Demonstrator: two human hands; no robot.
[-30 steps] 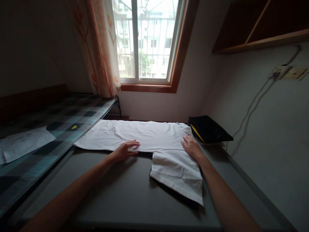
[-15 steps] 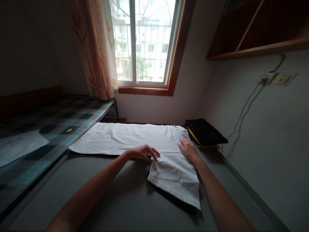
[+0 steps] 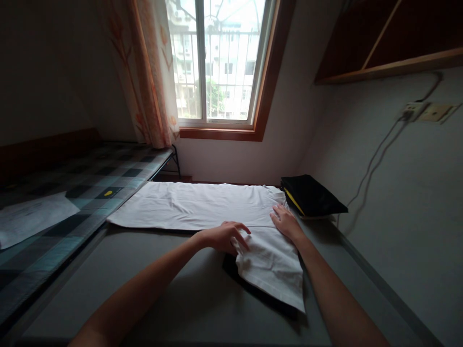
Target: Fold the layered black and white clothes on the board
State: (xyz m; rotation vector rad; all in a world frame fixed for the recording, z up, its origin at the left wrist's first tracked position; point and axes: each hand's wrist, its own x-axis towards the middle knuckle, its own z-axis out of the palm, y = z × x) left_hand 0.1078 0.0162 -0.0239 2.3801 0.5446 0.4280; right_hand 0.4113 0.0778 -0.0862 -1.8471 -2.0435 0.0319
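Observation:
A white T-shirt (image 3: 202,205), folded lengthwise, lies across the grey surface with its sleeve (image 3: 271,270) pointing toward me. My left hand (image 3: 229,236) pinches the sleeve's left edge near the underarm; the cloth there is lifted and puckered. Under that edge a strip of black fabric (image 3: 249,286) shows. My right hand (image 3: 286,221) lies with fingers spread on the shirt near the shoulder, pressing on the white cloth.
Folded black cloth with a yellow edge (image 3: 314,195) sits right of the shirt, by the wall. On the left is a checkered mattress (image 3: 87,193) with a paper sheet (image 3: 39,214). A cord (image 3: 372,164) hangs from the wall socket (image 3: 414,111).
My left hand has moved right, drawing the sleeve's left edge with it and baring more black fabric below. The right hand stays on the shirt. The view has shifted slightly.

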